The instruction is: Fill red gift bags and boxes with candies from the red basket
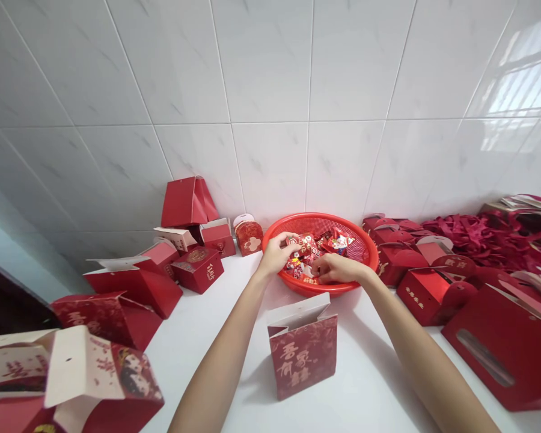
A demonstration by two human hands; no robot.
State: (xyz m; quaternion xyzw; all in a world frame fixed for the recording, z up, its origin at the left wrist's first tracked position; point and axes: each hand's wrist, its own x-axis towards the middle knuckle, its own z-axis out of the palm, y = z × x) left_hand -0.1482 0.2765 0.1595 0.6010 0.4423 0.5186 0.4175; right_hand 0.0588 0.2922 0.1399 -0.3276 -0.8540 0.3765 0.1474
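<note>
Right up close, at my lower left, sits an open red box with broad cream flaps (83,367), a painted figure on its side, partly cut off by the edge of my view. Then, straight in front of me on the white table (180,340), here's a dark red box with pale gold characters (304,361), standing upright, its top open and a whitish flap raised at the back. My forearms run past it, one on each side, to the red plastic basket (363,243), and that's where the action is: both hands are in there, apart from each other, among the shiny red packets (340,240). My left hand (277,254) is at the near left, fingertips right at a patterned red packet (307,243); whether they pinch it, I can't tell. My right hand (338,268) dips in at the near side, fingers curled down into the pile, and what they close on, if anything, is hidden. Over on my left a row of red boxes runs back toward the tiled wall (270,66), among them a small one with a gold medallion (198,269) and, at the back, a gabled one (189,201). On my right there's a big red box with a long window (514,337), smaller boxes (417,297) behind it, and a heap of crimson ribbons (460,234) further along.
</note>
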